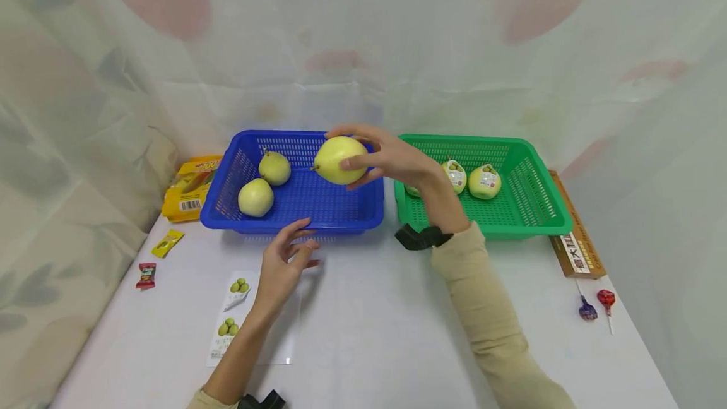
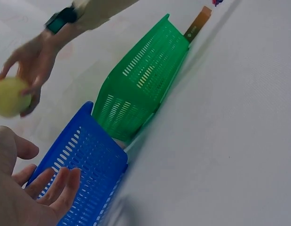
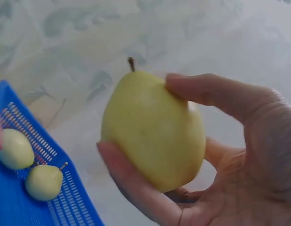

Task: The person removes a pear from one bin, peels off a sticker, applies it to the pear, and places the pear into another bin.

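A yellow-green pear (image 1: 336, 155) with a short stem is held up above the right part of the blue basket (image 1: 318, 230) by my right hand (image 1: 392, 155). In the right wrist view, thumb and fingers curl round the pear (image 3: 152, 132) from its sides. My left hand (image 1: 286, 260) hovers in front of the blue basket's near rim, fingers loosely bent and holding nothing. Two pears, one at the back (image 1: 275, 168) and one nearer (image 1: 255, 197), lie in the left half of that basket.
The green basket (image 1: 545, 230) on the right holds several pears, at least two with labels (image 1: 484, 182). A sticker sheet (image 1: 278, 346) lies under my left forearm. Yellow packet (image 1: 190, 191) and small wrapped sweets (image 1: 146, 275) sit left; brown box (image 1: 579, 251) and two lollipops (image 1: 606, 298) right.
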{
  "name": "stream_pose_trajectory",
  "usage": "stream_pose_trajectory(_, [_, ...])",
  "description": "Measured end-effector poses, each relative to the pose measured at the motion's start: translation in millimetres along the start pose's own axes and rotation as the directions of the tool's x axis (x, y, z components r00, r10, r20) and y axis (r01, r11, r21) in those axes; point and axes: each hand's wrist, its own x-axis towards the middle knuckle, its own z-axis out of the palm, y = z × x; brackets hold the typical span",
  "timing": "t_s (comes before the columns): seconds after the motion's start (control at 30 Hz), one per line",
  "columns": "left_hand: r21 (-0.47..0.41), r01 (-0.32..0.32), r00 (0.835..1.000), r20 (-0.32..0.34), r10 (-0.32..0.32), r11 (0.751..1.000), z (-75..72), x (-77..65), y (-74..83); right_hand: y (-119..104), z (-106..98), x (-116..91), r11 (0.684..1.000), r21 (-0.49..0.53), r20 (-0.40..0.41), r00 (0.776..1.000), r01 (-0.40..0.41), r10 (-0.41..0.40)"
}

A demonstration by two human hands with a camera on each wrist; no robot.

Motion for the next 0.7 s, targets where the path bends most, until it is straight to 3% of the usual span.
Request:
stream_pose_trajectory(0.17, [-0.012,-0.003,1.000,0.001,0.003,1.000,2.1,0.0,-0.5,8,4,-66,0.998,0.028,0.024,0.998,0.055,-0.056])
stream_pose_trajectory(0.37, [-0.030,-0.014,1.000,-0.001,0.014,0.999,5.4,-1.3,1.2,48,24,-131,0.997,0.078,0.012,1.000,0.024,-0.025])
stream_pose_trajectory(0.5, [-0.039,-0.027,0.999,0.037,0.029,0.999,11.1,-4.6,2.2,85,40,-155,0.995,0.030,-0.080,0.992,-0.092,0.094])
stream_pose_trajectory(0.7, [-0.007,-0.009,0.986,0.165,0.010,1.000,25.6,-13.9,-1.1,134,53,-168,0.962,-0.092,-0.215,0.949,-0.257,0.232])
